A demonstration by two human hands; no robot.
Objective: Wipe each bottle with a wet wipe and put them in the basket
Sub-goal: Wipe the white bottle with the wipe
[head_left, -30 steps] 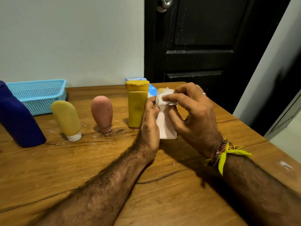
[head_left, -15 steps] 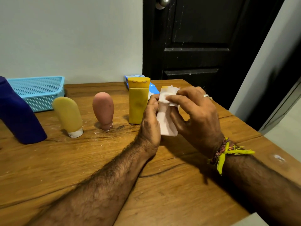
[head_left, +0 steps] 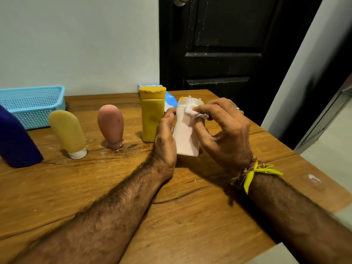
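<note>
Left hand [head_left: 165, 138] grips white bottle [head_left: 185, 136] upright on bench [head_left: 190, 216]; right hand [head_left: 226, 130] pinches wet wipe [head_left: 192, 107] against its cap.

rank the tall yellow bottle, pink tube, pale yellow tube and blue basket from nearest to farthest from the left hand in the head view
From the left hand, which grips the white bottle:
1. Tall mustard-yellow flip-cap bottle, just to its left.
2. Pink rounded tube standing on its cap, further left.
3. Pale yellow tube on a white cap, left again.
4. Light blue perforated plastic basket, far left by the wall.
</note>
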